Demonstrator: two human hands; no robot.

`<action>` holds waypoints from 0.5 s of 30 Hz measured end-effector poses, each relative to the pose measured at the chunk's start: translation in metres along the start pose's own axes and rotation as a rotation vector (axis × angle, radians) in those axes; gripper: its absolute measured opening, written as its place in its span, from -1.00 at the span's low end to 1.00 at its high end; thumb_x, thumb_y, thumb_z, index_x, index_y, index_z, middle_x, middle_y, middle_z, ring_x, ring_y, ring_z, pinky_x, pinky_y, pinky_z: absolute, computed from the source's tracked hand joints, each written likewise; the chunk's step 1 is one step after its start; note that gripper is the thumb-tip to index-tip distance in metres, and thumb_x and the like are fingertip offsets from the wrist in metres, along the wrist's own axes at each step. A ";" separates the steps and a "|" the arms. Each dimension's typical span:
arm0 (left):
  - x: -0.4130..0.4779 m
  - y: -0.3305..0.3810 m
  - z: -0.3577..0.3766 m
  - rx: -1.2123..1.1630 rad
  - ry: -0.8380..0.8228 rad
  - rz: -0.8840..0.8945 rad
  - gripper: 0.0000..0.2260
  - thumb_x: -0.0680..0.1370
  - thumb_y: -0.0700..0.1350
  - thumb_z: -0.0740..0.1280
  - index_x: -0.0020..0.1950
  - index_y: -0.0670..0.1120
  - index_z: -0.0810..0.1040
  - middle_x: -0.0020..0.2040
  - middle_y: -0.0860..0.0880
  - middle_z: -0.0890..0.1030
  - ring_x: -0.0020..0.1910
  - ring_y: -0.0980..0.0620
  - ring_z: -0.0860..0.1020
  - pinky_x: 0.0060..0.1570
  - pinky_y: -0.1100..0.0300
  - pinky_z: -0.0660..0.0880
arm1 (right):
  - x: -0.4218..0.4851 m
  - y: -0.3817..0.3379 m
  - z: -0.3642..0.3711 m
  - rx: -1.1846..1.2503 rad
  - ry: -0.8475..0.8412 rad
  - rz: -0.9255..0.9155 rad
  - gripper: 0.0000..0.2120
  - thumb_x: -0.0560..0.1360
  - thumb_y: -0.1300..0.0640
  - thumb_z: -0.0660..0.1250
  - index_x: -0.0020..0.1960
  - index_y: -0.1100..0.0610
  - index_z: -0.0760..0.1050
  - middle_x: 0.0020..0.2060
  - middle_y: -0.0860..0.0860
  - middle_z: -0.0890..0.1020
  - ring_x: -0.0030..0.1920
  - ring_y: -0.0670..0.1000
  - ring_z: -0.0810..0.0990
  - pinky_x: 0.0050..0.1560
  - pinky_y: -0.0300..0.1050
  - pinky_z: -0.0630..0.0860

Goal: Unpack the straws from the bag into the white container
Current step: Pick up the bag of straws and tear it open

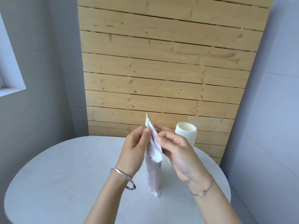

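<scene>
**Both hands pinch the top of the paper bag**

A narrow white paper bag [154,177] stands upright on the round pale grey table [64,175], a little right of the table's middle, with its bottom edge resting on the surface. The upper part of the bag is crumpled, and one corner points up above the fingers.

The left hand [134,147] holds the top of the bag from the left side: the thumb and the forefinger pinch the paper and the other fingers are curled in. The right hand [176,152] holds the same top from the right side in the same way — its thumb and forefinger grip the paper close to the left hand's fingers. What is inside the bag cannot be seen from this view.

The white container [186,131] stands upright on the far right part of the table, just behind the right hand. Its sides are ribbed and its mouth is open at the top; its lower part is hidden by the hand. It is near the bag but apart from it.

A silver bangle [124,178] sits on the left wrist, and a thin coloured bracelet [205,188] on the right wrist. Behind the table rises a wall of wooden planks [161,62], with grey walls on both sides and a window recess [9,62] at the far left.
</scene>
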State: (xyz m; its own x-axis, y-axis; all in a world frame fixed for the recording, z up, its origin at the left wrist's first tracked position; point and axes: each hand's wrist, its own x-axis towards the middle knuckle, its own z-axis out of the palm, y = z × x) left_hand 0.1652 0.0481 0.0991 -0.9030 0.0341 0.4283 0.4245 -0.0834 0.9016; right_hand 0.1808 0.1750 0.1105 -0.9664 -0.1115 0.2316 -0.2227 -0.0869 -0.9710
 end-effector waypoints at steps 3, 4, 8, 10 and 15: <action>0.005 -0.005 -0.013 -0.051 0.082 0.004 -0.69 0.65 -0.19 0.12 -0.29 -0.23 0.36 -0.32 -0.11 0.38 -0.34 0.10 0.39 -0.23 0.29 0.44 | 0.013 -0.009 -0.012 -0.101 0.165 -0.072 -0.74 0.53 0.34 0.23 -0.30 0.14 0.49 0.28 -0.01 0.50 0.20 -0.11 0.50 0.29 -0.07 0.41; 0.006 -0.006 -0.016 -0.024 0.082 0.019 -0.69 0.66 -0.18 0.12 -0.28 -0.22 0.35 -0.32 -0.11 0.38 -0.36 0.12 0.39 -0.23 0.31 0.45 | 0.018 -0.015 -0.014 -0.237 0.183 -0.124 -0.75 0.53 0.31 0.25 -0.30 0.12 0.48 0.24 -0.05 0.52 0.19 -0.14 0.49 0.30 -0.17 0.37; 0.008 -0.011 -0.016 0.010 0.096 -0.049 -0.67 0.65 -0.17 0.14 -0.29 -0.23 0.46 -0.37 -0.02 0.49 -0.38 0.15 0.46 -0.32 0.30 0.54 | 0.044 -0.028 -0.006 -0.701 0.138 -0.314 -0.82 0.52 0.27 0.26 -0.25 0.15 0.49 0.15 -0.06 0.54 0.14 -0.16 0.47 0.24 -0.30 0.35; 0.008 -0.016 -0.019 -0.140 0.127 -0.221 -0.68 0.63 -0.07 0.18 -0.27 -0.15 0.51 -0.30 0.01 0.57 -0.28 0.09 0.59 -0.30 0.20 0.61 | 0.053 -0.030 0.000 -0.803 0.088 -0.394 -0.83 0.53 0.29 0.24 -0.23 0.22 0.50 0.15 -0.02 0.53 0.17 -0.07 0.49 0.26 -0.12 0.39; 0.017 -0.036 -0.041 -1.088 -0.057 -0.785 -0.18 0.45 0.35 0.26 0.38 -0.30 0.26 0.34 -0.37 0.44 0.18 -0.39 0.57 0.03 -0.23 0.58 | 0.059 -0.026 0.006 -1.119 0.032 -0.677 -0.81 0.56 0.22 0.21 -0.16 0.22 0.54 0.19 0.03 0.56 0.28 0.04 0.44 0.20 -0.09 0.38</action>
State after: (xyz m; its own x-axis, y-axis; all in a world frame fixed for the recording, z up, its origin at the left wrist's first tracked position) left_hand 0.1320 0.0112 0.0715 -0.8661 0.4768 -0.1499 -0.4930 -0.7655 0.4135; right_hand 0.1300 0.1651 0.1499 -0.6206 -0.3457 0.7038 -0.6330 0.7506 -0.1896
